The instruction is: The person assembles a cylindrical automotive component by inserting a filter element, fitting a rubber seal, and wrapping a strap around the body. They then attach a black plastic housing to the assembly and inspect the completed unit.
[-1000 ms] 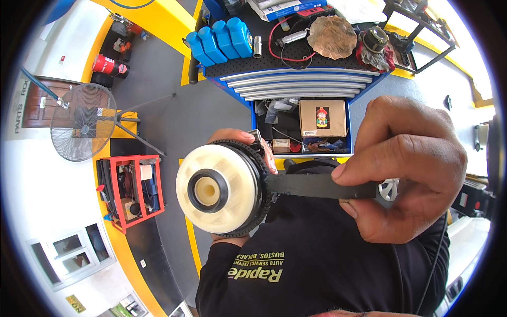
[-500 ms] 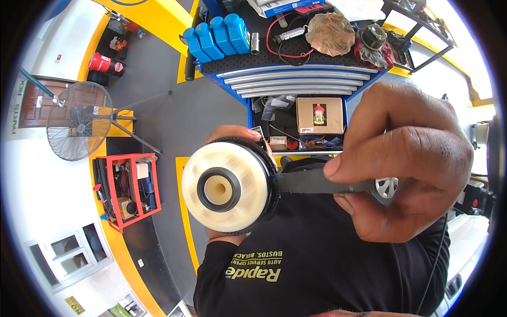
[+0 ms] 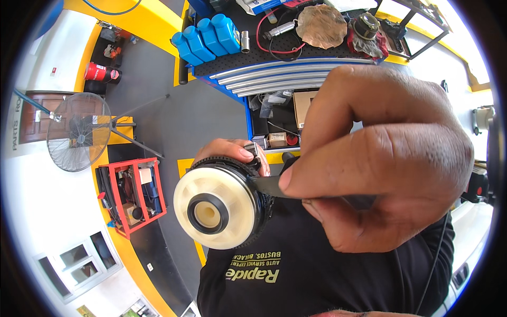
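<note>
My left hand (image 3: 227,149) is wrapped behind a round filter (image 3: 186,214), its fingers curled over the far edge. The filter has a cream plastic end with a black ring around a central hole, and a black ribbed cap behind it. A small metallic piece shows by my left fingertips; what it belongs to is unclear. My right hand (image 3: 391,164), large and close to the camera, pinches a flat dark grey strip (image 3: 268,186) between thumb and forefinger. The strip's far end meets the black rim on the filter's right side. My palm hides its other end.
A blue tool cabinet (image 3: 248,113) stands ahead, one drawer pulled out with boxes and bags inside. On top are blue bottles (image 3: 206,39), a socket (image 3: 245,41) and a brown round pad (image 3: 321,26). Left are a fan (image 3: 79,132) and a red cart (image 3: 132,193).
The filter has shifted slightly left and down and tilted. My right hand has moved left, bringing its fingertips and the strip closer to the filter's rim. The camera view has shifted a little.
</note>
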The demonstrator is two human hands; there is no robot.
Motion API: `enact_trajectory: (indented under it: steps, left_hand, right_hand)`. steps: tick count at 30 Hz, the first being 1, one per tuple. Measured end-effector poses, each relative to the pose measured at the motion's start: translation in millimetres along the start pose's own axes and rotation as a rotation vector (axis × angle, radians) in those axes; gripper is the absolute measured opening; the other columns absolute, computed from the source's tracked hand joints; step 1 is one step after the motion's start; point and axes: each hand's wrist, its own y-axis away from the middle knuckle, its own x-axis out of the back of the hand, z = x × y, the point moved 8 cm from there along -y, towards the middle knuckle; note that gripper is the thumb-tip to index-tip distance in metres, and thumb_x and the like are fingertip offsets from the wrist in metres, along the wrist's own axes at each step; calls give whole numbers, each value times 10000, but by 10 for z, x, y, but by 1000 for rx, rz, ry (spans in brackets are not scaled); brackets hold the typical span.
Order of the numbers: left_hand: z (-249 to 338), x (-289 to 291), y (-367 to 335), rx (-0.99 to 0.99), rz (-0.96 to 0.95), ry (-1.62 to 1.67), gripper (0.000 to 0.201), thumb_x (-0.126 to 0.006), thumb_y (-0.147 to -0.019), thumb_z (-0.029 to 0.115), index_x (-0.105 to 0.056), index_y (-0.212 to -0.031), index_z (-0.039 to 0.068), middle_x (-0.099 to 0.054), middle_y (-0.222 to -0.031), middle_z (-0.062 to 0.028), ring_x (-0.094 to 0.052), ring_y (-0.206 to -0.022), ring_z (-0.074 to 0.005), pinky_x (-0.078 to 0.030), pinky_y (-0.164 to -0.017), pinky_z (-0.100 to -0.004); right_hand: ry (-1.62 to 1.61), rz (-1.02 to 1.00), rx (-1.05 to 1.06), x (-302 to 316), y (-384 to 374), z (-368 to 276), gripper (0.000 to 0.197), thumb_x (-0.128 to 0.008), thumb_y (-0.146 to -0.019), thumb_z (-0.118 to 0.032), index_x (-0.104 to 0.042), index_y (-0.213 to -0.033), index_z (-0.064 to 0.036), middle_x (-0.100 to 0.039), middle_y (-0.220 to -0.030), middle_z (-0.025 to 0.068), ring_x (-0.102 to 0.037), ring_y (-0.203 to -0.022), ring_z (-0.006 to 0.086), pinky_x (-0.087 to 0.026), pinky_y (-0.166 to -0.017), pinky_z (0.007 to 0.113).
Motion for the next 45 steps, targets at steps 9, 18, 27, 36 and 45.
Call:
enact_trajectory:
  steps: [9, 18, 27, 36, 45]
  left_hand:
    - [213, -53, 174, -493, -22, -600, 658, -931, -819, 312, -613, -1269, -46, -708, -997, -275, -740, -888, -349, -592, -731, -407]
    - [179, -88, 299, -573, 166, -969, 908, -981, -564, 432, -696, -1284, -43, -723, -1066, -146, -572, -825, -274, -402, -752, -417]
    - [257, -246, 268, -589, 326, -1083, 886, -962, -521, 453, -731, -1236, -17, -657, -922, -122, -550, -802, -288, -382, -715, -420]
    - [335, -226, 276, -469, 389, -1132, 892, -883, -491, 531, -762, -1213, 21, -658, -896, -123, -603, -802, -317, -446, -753, -414]
    - [214, -100, 359, -465, 348, -1167, 1080, -861, -397, 617, -721, -1308, 54, -736, -1076, -129, -664, -984, -363, -474, -896, -454]
  right_hand:
    - [-83, -1, 141, -28, 28, -3, 300, -847, -661, -13, -820, -958, -45, -677, -831, 107, -609, -574, 140, -442, -459, 268]
    - [-161, -198, 25, 11, 20, 75, 303, -847, -675, -50, -838, -977, -64, -691, -875, 82, -594, -624, 129, -414, -504, 252]
    - [-141, -236, -20, -24, 20, 98, 295, -849, -680, -51, -846, -969, -108, -709, -894, 58, -624, -654, 122, -427, -522, 251]
    - [-94, -226, -2, -155, -80, 4, 223, -875, -684, -86, -848, -900, -129, -725, -832, 42, -622, -632, 124, -414, -503, 256]
    - [-115, -183, 74, -296, -170, -27, 197, -880, -667, -74, -839, -853, -126, -730, -835, 45, -626, -641, 124, -401, -501, 256]
